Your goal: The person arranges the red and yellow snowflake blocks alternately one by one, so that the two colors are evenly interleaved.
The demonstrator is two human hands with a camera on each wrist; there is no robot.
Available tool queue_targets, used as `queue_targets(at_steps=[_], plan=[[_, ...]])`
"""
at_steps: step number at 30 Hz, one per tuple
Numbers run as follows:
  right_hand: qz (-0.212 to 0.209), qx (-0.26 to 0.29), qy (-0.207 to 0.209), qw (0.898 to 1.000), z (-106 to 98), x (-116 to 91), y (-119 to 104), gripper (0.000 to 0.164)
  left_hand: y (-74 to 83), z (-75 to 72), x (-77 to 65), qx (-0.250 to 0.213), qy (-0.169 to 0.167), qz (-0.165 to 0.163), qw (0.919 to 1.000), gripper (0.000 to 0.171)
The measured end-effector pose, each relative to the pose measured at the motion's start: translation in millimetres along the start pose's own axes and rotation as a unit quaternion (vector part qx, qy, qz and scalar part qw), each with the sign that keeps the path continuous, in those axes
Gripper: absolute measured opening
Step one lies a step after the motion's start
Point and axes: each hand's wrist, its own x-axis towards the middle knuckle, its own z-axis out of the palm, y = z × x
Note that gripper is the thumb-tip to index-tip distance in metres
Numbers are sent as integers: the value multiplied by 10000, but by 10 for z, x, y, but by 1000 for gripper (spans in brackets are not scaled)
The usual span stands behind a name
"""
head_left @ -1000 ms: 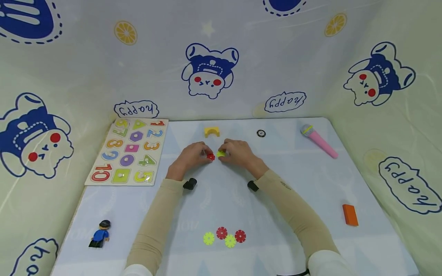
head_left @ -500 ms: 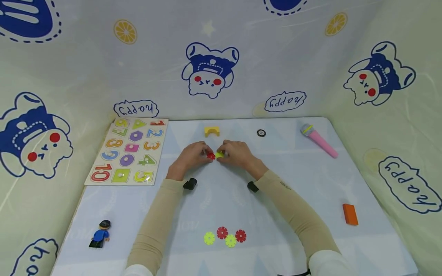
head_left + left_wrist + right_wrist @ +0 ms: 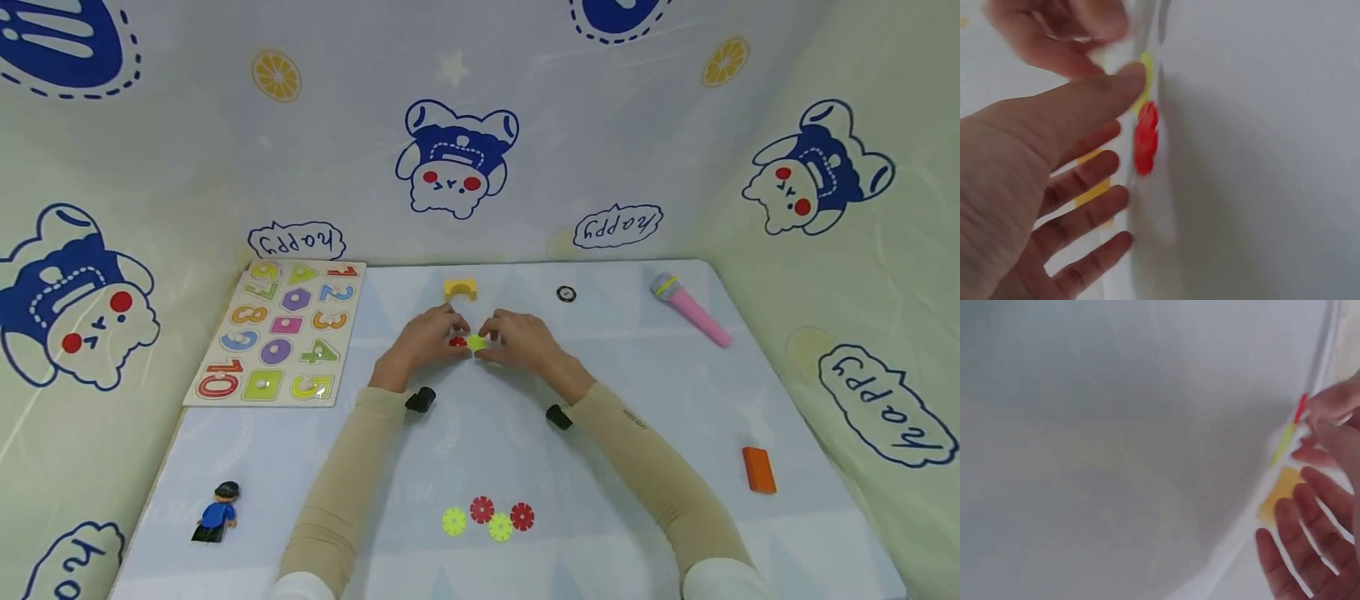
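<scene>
At the middle of the table in the head view, a red notched plastic disc (image 3: 457, 342) and a yellow-green notched disc (image 3: 476, 342) lie side by side. My left hand (image 3: 426, 337) is around the red disc, fingers spread and pinching nothing; in the left wrist view its thumb overlaps the yellow-green disc (image 3: 1147, 69), with the red disc (image 3: 1146, 140) beyond the fingertips. My right hand (image 3: 525, 342) stands beside the yellow-green disc with thumb and fingers apart. The right wrist view shows that hand's fingers (image 3: 1310, 537) extended and loose. Whether the discs are joined cannot be told.
Behind the hands sit a yellow arch block (image 3: 461, 288) and a small black ring (image 3: 566, 293). A number puzzle board (image 3: 276, 350) lies left, above a toy figure (image 3: 216, 512). Rightward are a pink toy microphone (image 3: 693, 310) and an orange block (image 3: 759, 470). Several notched discs (image 3: 500, 527) lie in front.
Both hands held a disc between the fingertips and brought the two discs together. Now the fingers have spread and let go, leaving the discs side by side.
</scene>
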Motion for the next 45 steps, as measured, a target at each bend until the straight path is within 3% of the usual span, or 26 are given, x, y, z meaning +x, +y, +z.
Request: queue_targets(at_steps=[4,8,11,15,19,26,38,42,45], plan=[[-1044,470,-177,9933,22,-333,-149,24,25,95,24,81,158,171,9997,40],[-2172,689,-1038,9682,150,-744,-433,36,39,154,16,153,272,143,9994,40],[-2782,357,-1514,9479,246,-1014,-638,51,39,167,20,149,327,168,9992,38],[-3342,-347,-1352,9321,323,-1207,-792,49,48,150,24,161,392,161,9990,37],[-3530,-712,-1082,9266,335,-1264,-847,35,56,138,23,197,402,157,9989,37],[-3699,-986,-676,9213,363,-1252,-972,42,49,136,19,183,420,125,9989,37],[-3793,-1171,-383,9170,463,-1230,-1087,30,51,128,3,166,451,169,9987,36],[-3694,-1006,-346,9232,422,-1181,-1041,27,51,130,-2,133,452,153,9988,34],[-3318,-854,-224,9392,315,-1107,-941,27,43,135,5,141,488,191,9985,33]])
